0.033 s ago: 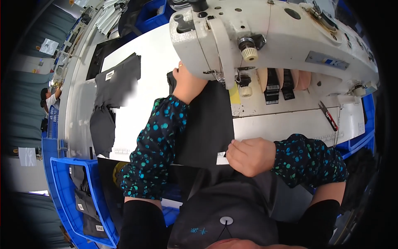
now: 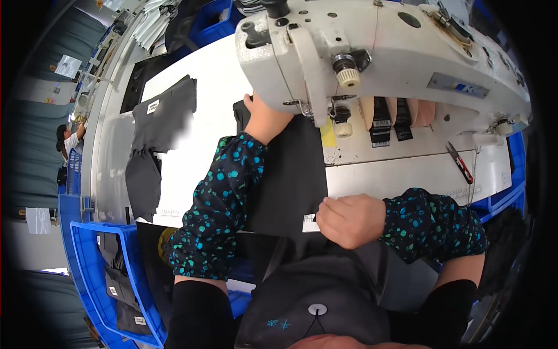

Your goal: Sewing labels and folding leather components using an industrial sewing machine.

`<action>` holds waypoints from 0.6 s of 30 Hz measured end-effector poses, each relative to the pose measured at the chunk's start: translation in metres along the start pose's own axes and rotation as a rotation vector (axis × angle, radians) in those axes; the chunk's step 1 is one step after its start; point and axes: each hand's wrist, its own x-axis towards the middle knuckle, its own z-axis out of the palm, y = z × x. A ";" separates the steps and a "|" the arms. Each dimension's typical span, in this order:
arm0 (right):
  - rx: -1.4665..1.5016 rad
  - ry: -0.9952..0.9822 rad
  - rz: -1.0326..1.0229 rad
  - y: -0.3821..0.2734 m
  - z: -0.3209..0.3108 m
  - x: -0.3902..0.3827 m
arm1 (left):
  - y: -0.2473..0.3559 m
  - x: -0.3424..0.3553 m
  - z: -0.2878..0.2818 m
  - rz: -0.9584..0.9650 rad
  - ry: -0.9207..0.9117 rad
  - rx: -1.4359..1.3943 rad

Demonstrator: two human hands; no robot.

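A dark grey fabric piece (image 2: 290,180) lies on the white sewing table, running from under the sewing machine's head (image 2: 302,70) to the table's front edge. My left hand (image 2: 268,121) rests on its far part beside the needle area. Only the thumb and back of this hand show; the machine head hides the other fingers. At the near right corner of the fabric, my right hand (image 2: 351,221) is closed, fingertips pinched at the edge. Dark sleeves with blue-green spots cover both forearms.
More dark grey pieces (image 2: 165,122) with a white label lie on the left. A blue crate (image 2: 142,279) of similar pieces stands at lower left. Right of the needle are black label strips (image 2: 381,122) and thread snips (image 2: 460,164). A person (image 2: 71,138) sits far left.
My left hand has shifted very slightly toward me beside the machine head. The right hand stays at the fabric's corner.
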 end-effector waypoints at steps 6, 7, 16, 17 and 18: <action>0.018 -0.072 0.040 0.006 -0.001 -0.012 | 0.012 0.026 0.027 0.070 -0.026 -0.095; 0.006 -0.081 0.060 0.008 0.001 -0.014 | 0.014 0.032 0.030 0.084 -0.030 -0.111; -0.048 -0.082 0.084 0.039 0.017 -0.002 | -0.011 0.072 0.015 0.157 -0.042 -0.170; -0.055 -0.096 0.127 0.042 0.017 -0.011 | -0.006 0.052 0.015 0.183 -0.054 -0.208; -0.058 -0.095 0.135 0.045 0.019 -0.013 | -0.014 0.045 0.004 0.196 -0.060 -0.219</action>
